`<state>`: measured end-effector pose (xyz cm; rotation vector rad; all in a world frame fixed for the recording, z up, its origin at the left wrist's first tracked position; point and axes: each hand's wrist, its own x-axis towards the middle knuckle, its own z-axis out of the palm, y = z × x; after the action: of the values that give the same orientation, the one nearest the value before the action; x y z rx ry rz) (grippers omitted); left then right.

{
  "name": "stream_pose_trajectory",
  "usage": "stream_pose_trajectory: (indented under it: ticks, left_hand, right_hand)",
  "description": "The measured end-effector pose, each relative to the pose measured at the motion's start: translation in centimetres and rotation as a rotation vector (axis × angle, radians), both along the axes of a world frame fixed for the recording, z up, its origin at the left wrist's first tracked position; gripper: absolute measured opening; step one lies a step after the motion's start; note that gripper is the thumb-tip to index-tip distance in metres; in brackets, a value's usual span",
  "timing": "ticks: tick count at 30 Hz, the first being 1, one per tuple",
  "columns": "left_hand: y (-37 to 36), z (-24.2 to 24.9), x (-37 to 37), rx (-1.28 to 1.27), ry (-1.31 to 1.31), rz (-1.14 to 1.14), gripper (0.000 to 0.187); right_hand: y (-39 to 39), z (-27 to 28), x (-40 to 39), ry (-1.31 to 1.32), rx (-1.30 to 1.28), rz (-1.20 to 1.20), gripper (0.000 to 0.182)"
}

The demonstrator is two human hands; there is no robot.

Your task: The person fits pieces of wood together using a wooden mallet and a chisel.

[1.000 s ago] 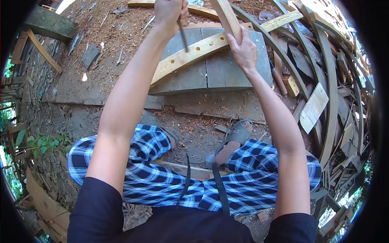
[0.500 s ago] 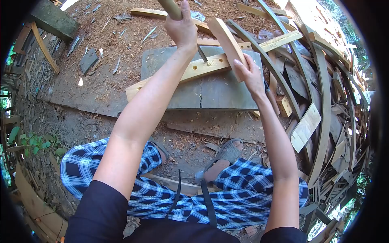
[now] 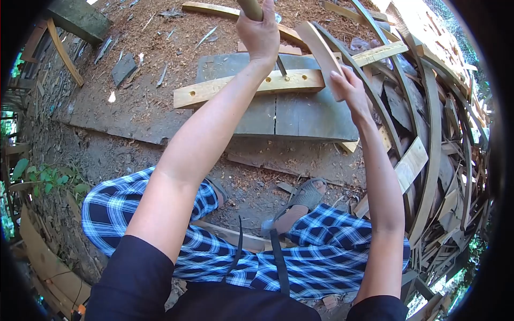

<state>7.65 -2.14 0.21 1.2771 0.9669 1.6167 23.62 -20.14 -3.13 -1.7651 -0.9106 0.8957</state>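
My left hand (image 3: 259, 35) is closed round a thick wooden handle (image 3: 250, 8) at the top of the view. A narrow metal blade (image 3: 281, 66) below this hand reaches down to a pale wooden bar (image 3: 214, 88) with several round holes. The bar lies across a grey block (image 3: 300, 119), and my left forearm hides part of it. At the bar's right end, my right hand (image 3: 352, 90) grips a curved wooden piece (image 3: 319, 48), which is held tilted, its upper end pointing up and left.
Curved wooden strips (image 3: 430, 155) and scrap boards pile up on the right. Wood shavings (image 3: 160, 48) cover the ground beyond the block. A concrete post (image 3: 80, 20) stands at the upper left, and a sandalled foot (image 3: 308, 195) is below the block.
The holed bar has turned to lie more level on the block. My right hand has shifted right with the curved piece, away from the bar's middle. The whole view has shifted slightly.
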Motion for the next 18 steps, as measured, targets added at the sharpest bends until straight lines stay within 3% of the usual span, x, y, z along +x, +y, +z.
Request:
stream_pose_trajectory:
  ticks: [3,6,9,12,18]
  left_hand:
    - [0.3,-0.1,0.2,0.013,0.009,0.029,0.041]
    - [0.3,-0.2,0.2,0.065,0.012,0.041,0.040]
    - [0.1,0.3,0.0,-0.048,-0.075,-0.061,0.039]
    - [0.8,-0.5,0.2,0.025,-0.098,0.005,0.040]
    - [-0.3,1.1,0.5,-0.041,-0.100,-0.064,0.040]
  right_hand:
    - [1.0,0.8,-3.0,-0.595,0.077,-0.132,0.059]
    - [2.3,0.4,-4.5,-0.718,-0.027,-0.099,0.058]
    - [3.1,-1.4,-5.7,-0.834,0.068,-0.147,0.055]
    - [3.0,-0.8,-5.9,-0.803,-0.044,-0.113,0.056]
    - [3.0,-1.0,-5.6,-0.835,0.000,-0.093,0.057]
